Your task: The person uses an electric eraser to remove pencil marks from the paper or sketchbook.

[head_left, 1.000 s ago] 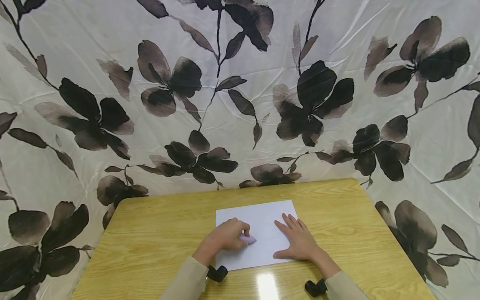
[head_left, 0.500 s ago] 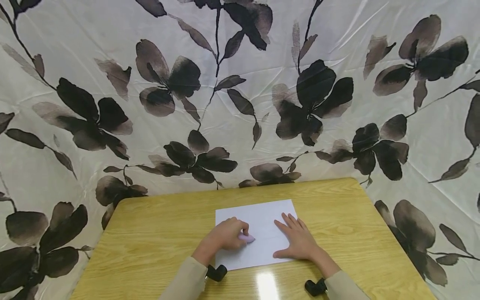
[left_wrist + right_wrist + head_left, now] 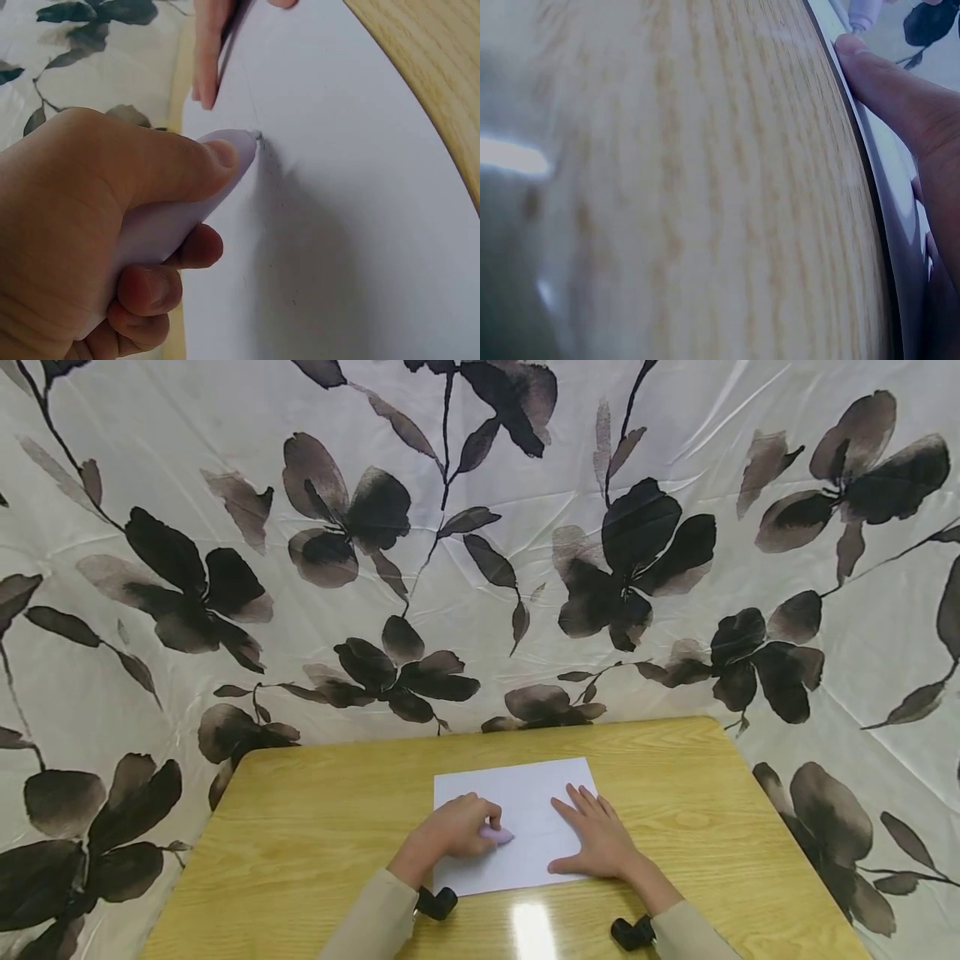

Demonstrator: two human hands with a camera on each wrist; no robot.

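A white sheet of paper (image 3: 525, 785) lies on the wooden table. My left hand (image 3: 456, 828) grips a lavender electric eraser (image 3: 169, 225), a thick tool that tapers to a small grey tip. In the left wrist view the thumb lies along its top and the fingers curl beneath. Its tip meets the paper at the end of a faint line, with tiny dark specks scattered nearby. On the sheet's right part, my right hand (image 3: 596, 837) rests flat with fingers spread. Only its thumb and part of the palm show clearly in the right wrist view.
The yellow wood-grain table (image 3: 322, 827) extends around the sheet. Behind it hangs a white cloth (image 3: 480, 610) with dark flower prints. Black wrist devices (image 3: 437, 903) sit by both sleeves. A bright light reflection marks the table's front.
The head view has shifted slightly. Both hands and the electric eraser keep nearly the same place on the paper.
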